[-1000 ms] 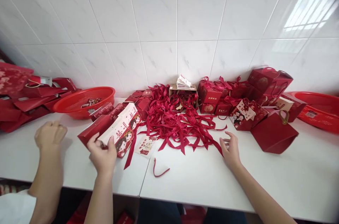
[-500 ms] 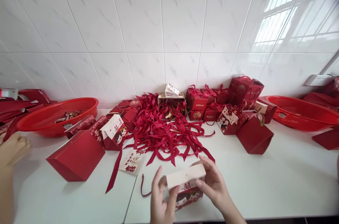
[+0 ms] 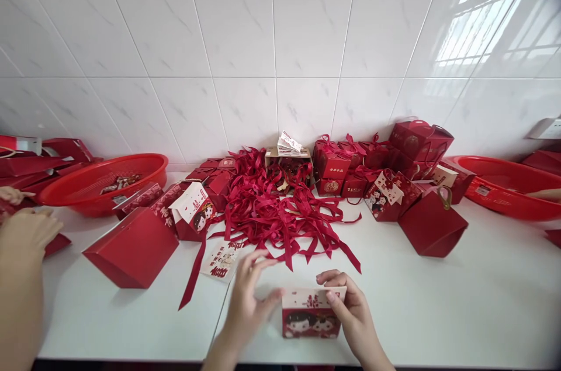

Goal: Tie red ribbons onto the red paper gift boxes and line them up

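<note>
A small red and white box (image 3: 312, 315) with two cartoon faces stands upright near the table's front edge. My right hand (image 3: 353, 312) grips its right end, thumb on the front and fingers behind. At the left of the box, my left hand (image 3: 249, 301) has its fingers spread, with the thumb close to the box's upper left corner. Behind the hands lies a heap of dark red ribbons (image 3: 284, 213). A printed card (image 3: 222, 260) lies flat beyond my left hand.
Large red boxes (image 3: 135, 248) stand at the left, more (image 3: 432, 222) at the right. Red baskets (image 3: 105, 184) flank the heap. Another person's hands (image 3: 30, 231) work at the far left; a hand (image 3: 546, 194) reaches into the right basket (image 3: 504, 184). Tied boxes (image 3: 333, 163) stand against the wall.
My left hand has let go of the box and moved left, fingers opening. The box has turned its printed front toward me. Another person's hand has appeared at the right basket.
</note>
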`<state>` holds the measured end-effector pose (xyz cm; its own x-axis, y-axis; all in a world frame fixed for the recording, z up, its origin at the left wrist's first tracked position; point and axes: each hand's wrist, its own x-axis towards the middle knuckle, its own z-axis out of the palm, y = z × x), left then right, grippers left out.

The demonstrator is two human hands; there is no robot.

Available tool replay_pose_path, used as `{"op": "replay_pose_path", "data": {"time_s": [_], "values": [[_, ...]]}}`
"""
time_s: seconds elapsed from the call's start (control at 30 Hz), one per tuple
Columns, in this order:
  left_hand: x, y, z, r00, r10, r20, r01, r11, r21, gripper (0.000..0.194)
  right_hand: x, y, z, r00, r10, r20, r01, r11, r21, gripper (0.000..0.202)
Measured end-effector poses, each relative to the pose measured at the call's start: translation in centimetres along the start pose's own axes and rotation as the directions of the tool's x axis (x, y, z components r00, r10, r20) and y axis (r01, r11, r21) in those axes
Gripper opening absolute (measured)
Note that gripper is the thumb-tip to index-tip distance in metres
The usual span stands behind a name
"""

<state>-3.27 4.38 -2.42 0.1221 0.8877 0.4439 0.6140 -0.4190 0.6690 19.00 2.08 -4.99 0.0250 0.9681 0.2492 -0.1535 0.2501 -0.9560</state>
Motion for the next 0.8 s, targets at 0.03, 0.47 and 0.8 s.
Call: {"op": "replay_pose_path", "data": {"time_s": [0.03, 0.47, 0.8], "values": [[1.5, -0.8, -1.5, 0.999, -0.009, 0.048, 0.000, 0.984, 0.179, 0.040, 0.0, 0.2, 0.1, 1.000, 0.002, -0.008, -0.002, 1.000, 0.003, 0.021], [13.1, -11.8, -5.5, 0.900, -0.363, 0.242, 0.181, 0.815, 0.551, 0.028, 0.0, 0.7, 0.8, 0.987, -0.135, -0.093, 0.125, 0.986, -0.108, 0.022], [11.5, -10.9, -8.1, 0.967, -0.257, -0.003, 0.237, 0.889, 0.391, 0.026, 1.1, 0.0, -1.7, 0.994, -0.080, -0.075, 0.066, 0.982, -0.179, 0.024]]}}
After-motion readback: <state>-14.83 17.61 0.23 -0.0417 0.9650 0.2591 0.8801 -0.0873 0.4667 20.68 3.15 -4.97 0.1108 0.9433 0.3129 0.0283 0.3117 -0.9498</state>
